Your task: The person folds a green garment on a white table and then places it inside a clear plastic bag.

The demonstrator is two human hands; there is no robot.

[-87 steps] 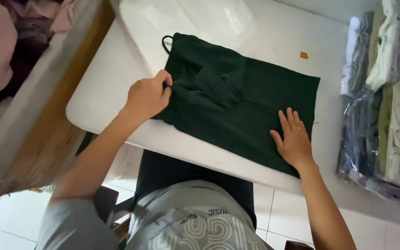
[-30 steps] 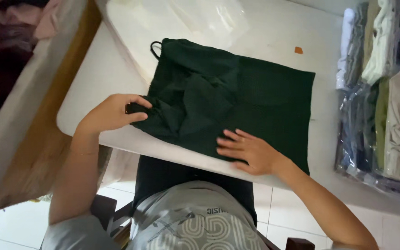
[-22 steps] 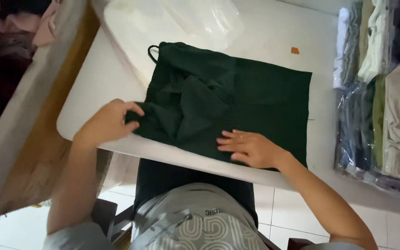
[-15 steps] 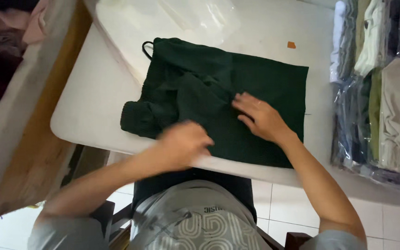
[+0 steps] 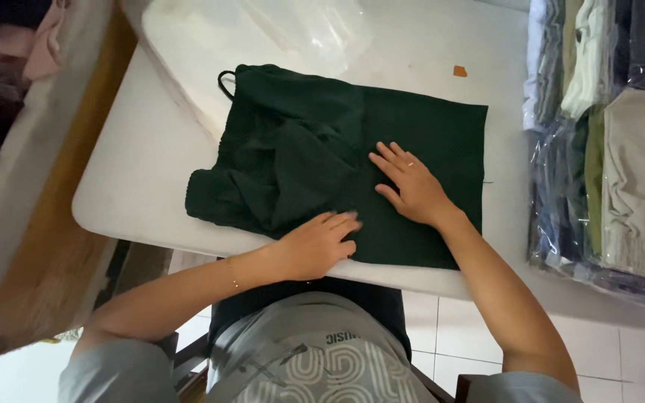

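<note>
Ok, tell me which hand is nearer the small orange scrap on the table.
Right. The right hand lies flat on the dark green garment, below the orange scrap; the left hand rests farther away, at the near edge.

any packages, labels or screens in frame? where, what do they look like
Bagged clothes: right edge, stacked in clear plastic; white, green, beige, grey.
Empty clear bag: flat on the white table, top centre, above the dark green garment.
Orange tag: small square beyond the garment.
No screens or signs.

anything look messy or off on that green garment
Yes. The garment lies flat on its right side, but its left end is bunched into loose folds. The left hand and right hand press flat on it. A small orange scrap lies on the table.
</note>
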